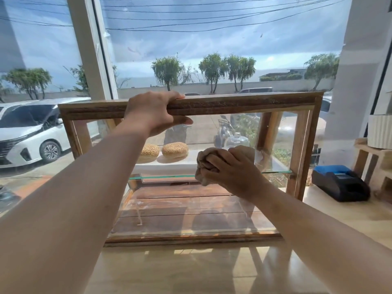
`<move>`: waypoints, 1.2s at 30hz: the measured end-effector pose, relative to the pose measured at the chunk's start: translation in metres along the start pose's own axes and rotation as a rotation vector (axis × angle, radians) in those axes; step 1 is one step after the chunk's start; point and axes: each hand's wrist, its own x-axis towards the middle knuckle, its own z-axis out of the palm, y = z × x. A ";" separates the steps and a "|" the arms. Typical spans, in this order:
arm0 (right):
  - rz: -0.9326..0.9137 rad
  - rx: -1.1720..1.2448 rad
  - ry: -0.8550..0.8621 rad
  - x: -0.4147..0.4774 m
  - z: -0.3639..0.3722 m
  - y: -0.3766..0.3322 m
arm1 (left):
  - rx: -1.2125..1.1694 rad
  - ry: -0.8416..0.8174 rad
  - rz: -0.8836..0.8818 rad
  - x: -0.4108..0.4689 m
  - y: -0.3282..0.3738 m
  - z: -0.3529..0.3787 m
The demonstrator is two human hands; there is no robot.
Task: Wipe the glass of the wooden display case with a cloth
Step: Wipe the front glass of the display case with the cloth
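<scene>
Two hands: left hand point(151, 112) grips case point(233, 106), right hand point(232, 169) presses one cloth point(202, 166).

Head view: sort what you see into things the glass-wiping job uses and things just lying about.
In use: wooden display case, gripped at its top rail by the left hand; glass; cloth, held by the right hand.
Lying about: sesame buns, glass dome, black printer, ribbed white pot.
</scene>
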 end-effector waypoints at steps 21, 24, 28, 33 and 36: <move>0.138 -0.136 -0.006 -0.049 -0.049 0.131 | -0.007 0.033 0.005 -0.003 0.004 -0.002; 0.306 -0.128 -0.039 -0.067 -0.057 0.131 | -0.012 0.039 0.006 -0.004 0.004 -0.002; 0.627 -0.105 -0.028 -0.076 -0.051 0.110 | -0.020 0.040 0.001 -0.004 0.004 -0.001; 1.038 -0.017 0.067 -0.064 -0.036 0.068 | -0.003 0.038 0.005 -0.004 0.005 -0.001; 1.282 0.040 0.160 -0.047 -0.024 0.042 | 0.000 0.040 0.005 -0.003 0.004 -0.001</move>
